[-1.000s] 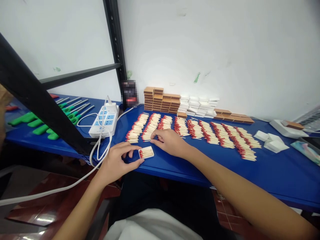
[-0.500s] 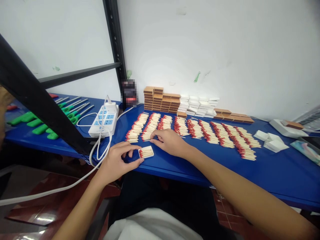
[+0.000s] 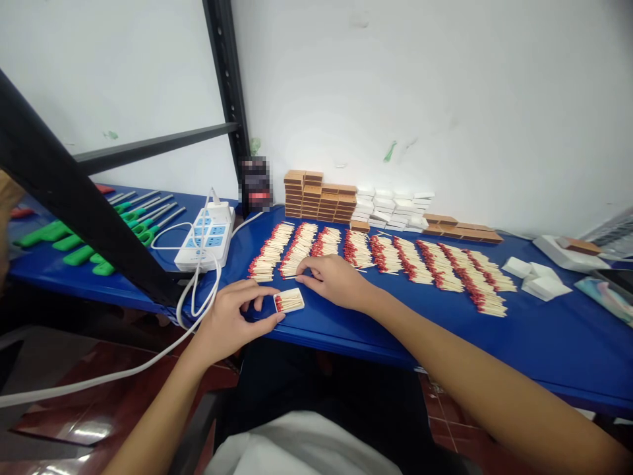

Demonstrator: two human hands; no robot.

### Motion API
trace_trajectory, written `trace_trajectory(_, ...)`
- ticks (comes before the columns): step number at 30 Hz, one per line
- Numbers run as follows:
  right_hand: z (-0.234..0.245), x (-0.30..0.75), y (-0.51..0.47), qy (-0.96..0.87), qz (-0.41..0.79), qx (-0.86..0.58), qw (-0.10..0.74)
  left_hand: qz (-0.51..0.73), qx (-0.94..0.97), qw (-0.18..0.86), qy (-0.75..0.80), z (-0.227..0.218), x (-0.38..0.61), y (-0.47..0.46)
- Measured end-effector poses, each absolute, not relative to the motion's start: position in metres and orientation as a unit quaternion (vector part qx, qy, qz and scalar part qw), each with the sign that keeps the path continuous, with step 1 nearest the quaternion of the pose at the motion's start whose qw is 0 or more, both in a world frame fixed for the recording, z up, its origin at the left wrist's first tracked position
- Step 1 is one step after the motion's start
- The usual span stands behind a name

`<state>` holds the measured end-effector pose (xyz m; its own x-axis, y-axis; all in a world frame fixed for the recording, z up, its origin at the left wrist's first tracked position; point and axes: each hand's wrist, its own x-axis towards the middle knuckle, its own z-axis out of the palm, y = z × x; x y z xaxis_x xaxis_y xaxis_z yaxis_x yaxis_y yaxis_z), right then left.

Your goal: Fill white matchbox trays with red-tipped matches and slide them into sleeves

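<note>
In the head view, my left hand (image 3: 236, 316) holds a small white matchbox tray (image 3: 299, 307) by its left end, thumb below and forefinger above. Red-headed matches (image 3: 287, 301) lie in the tray, heads to the left. My right hand (image 3: 333, 280) reaches to the near end of the second row of matches (image 3: 299, 249) from the left. Its thumb and forefinger are pinched on a match there, partly hidden by the fingertips. Several more rows of matches (image 3: 410, 260) spread to the right across the blue table (image 3: 346, 333).
Brown matchboxes (image 3: 316, 198) and white trays (image 3: 393, 210) are stacked along the wall. Loose white trays (image 3: 541, 280) lie to the right. On the left are a white power strip (image 3: 205, 241) with cables, a black shelf post (image 3: 99, 191) and green-handled lighters (image 3: 84, 254).
</note>
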<state>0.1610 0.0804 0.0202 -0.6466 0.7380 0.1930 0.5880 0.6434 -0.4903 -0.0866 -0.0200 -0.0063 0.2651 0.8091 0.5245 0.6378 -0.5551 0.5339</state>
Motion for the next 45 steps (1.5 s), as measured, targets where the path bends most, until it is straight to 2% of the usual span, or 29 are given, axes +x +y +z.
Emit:
trace_trajectory(35, 0.027, 0.163, 0.076, -0.903, 0.16, -0.378, 0.125, 0.391, 0.786, 0.111, 0.466, -0.006, -0.086, -0.019)
trace_trajectory(38, 0.035, 0.165, 0.07, -0.904, 0.18, -0.358, 0.15, 0.393, 0.788, 0.109, 0.462, -0.005, -0.086, -0.02)
trace_trajectory(43, 0.042, 0.166, 0.06, -0.92, 0.235, -0.284, 0.131, 0.393, 0.789, 0.105, 0.461, -0.006, -0.086, -0.019)
trace_trajectory(45, 0.04, 0.165, 0.06, -0.916, 0.241, -0.285, 0.148, 0.394, 0.787, 0.101, 0.463, -0.006, -0.086, -0.019)
